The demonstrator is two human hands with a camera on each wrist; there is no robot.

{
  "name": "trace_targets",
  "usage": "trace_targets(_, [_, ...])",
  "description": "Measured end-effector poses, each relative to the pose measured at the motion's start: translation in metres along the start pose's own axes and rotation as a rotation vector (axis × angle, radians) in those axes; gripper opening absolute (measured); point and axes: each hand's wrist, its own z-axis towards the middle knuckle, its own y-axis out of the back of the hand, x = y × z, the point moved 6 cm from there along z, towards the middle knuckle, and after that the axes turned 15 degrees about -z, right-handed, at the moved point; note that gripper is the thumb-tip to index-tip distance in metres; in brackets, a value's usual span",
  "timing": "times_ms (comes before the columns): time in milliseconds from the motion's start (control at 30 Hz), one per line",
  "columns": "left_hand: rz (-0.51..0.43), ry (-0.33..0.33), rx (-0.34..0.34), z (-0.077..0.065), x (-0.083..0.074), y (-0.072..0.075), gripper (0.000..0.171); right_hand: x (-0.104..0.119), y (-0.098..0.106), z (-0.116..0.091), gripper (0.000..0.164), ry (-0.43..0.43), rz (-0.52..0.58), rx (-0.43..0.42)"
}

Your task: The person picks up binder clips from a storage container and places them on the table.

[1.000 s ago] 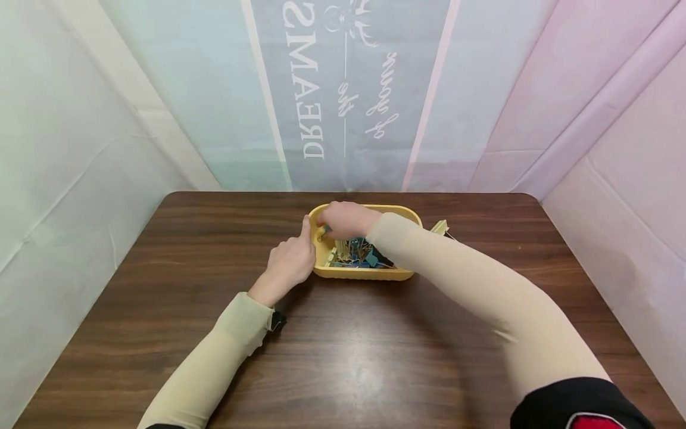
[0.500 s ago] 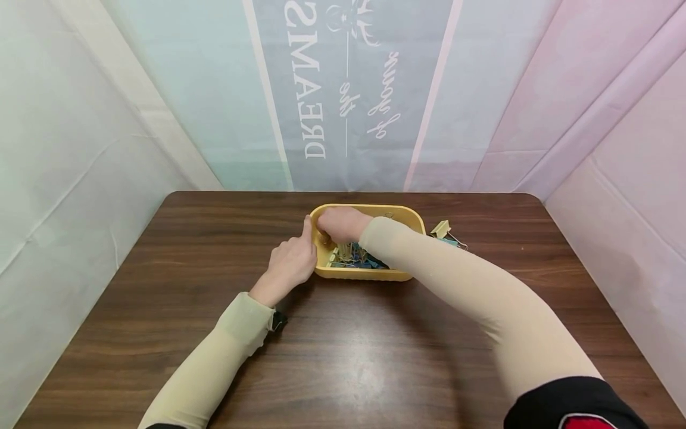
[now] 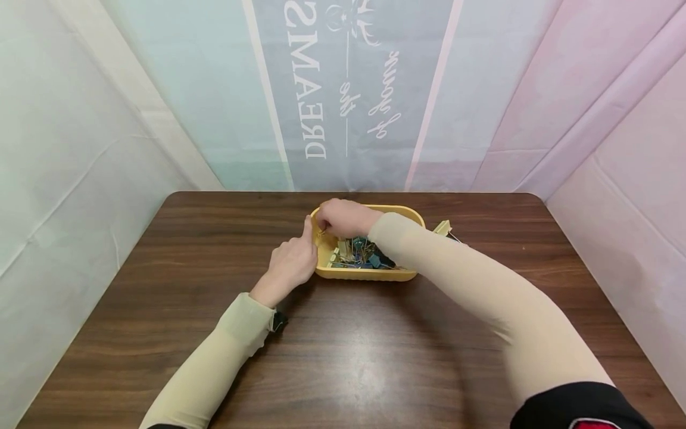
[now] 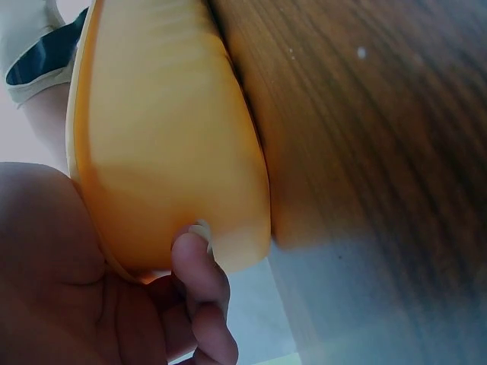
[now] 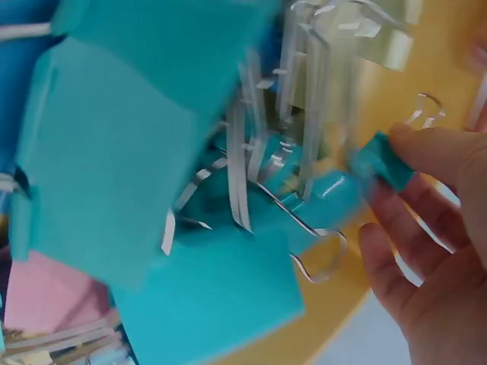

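A yellow bin (image 3: 364, 274) stands near the back of the table with several binder clips (image 3: 374, 260) heaped inside. My left hand (image 3: 292, 259) grips its left end, the thumb up at the rim; in the left wrist view, curled fingers (image 4: 199, 266) lie against the outer wall. Inside the left end of the bin is my right hand (image 3: 345, 217). The right wrist view shows it pinching a small teal binder clip (image 5: 386, 161) between thumb and fingers. Larger teal clips (image 5: 213, 296) with metal handles crowd beside it, somewhat blurred.
A pale yellow binder clip (image 3: 442, 227) lies outside the bin at its right, partly hidden by the right sleeve (image 3: 471, 268). A small dark object (image 3: 279, 322) sits at the left cuff. A printed cloth backdrop (image 3: 354, 119) rises behind the table's back edge (image 3: 241, 192).
My right hand dipped deeper into the bin's left end half a second ago and has now risen towards the rim. My left hand has stayed on the bin.
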Motion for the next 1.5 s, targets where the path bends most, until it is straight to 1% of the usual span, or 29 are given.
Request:
trace_targets(100, [0.001,0.001,-0.012,0.0,0.0,0.0,0.064,-0.005,0.014,-0.008,0.008,0.005,0.087,-0.072])
trace_targets(167, [-0.005,0.007,-0.007,-0.001,0.0,0.0,0.065,-0.007,0.022,-0.017,0.006,0.018,0.124,-0.109])
trace_targets(333, [-0.014,0.027,0.004,-0.001,0.001,-0.001,0.065,-0.017,0.033,-0.051,0.005,0.029,0.18,-0.186])
trace_targets(400, [-0.017,0.031,0.007,-0.001,0.002,-0.001,0.065,-0.026,0.036,-0.069,0.005,0.008,0.193,-0.212])
trace_targets(500, [-0.028,0.033,0.012,-0.002,0.002,-0.001,0.065,-0.047,0.037,-0.099,0.005,-0.067,0.211,-0.227])
trace_targets(600, [-0.037,0.037,0.012,-0.002,0.003,-0.001,0.065,-0.07,0.03,-0.129,0.007,-0.147,0.221,-0.225])
trace_targets(700, [-0.034,0.037,0.012,-0.002,0.003,-0.002,0.065,-0.089,0.018,-0.159,0.017,-0.209,0.232,-0.214])
trace_targets(833, [-0.03,0.026,0.012,0.0,0.002,-0.003,0.066,-0.107,-0.002,-0.196,0.029,-0.287,0.238,-0.171])
trace_targets(933, [-0.027,0.025,0.004,0.001,0.001,-0.002,0.065,-0.117,-0.019,-0.215,0.03,-0.326,0.233,-0.135])
trace_targets(1067, [-0.024,0.026,0.002,0.002,0.001,-0.002,0.066,-0.127,-0.038,-0.229,0.029,-0.337,0.199,-0.101])
trace_targets(1200, [-0.029,0.026,0.005,0.002,0.001,-0.002,0.066,-0.132,-0.051,-0.233,0.019,-0.33,0.142,-0.093])
trace_targets(1267, [-0.033,0.028,0.006,0.002,0.001,-0.002,0.067,-0.132,-0.053,-0.232,0.015,-0.321,0.116,-0.1])
trace_targets(1367, [-0.032,0.027,0.005,0.002,0.001,-0.003,0.067,-0.131,-0.053,-0.23,0.013,-0.311,0.078,-0.106])
trace_targets(1500, [-0.023,0.023,0.005,0.001,0.001,-0.003,0.066,-0.131,-0.052,-0.226,0.012,-0.318,0.074,-0.091])
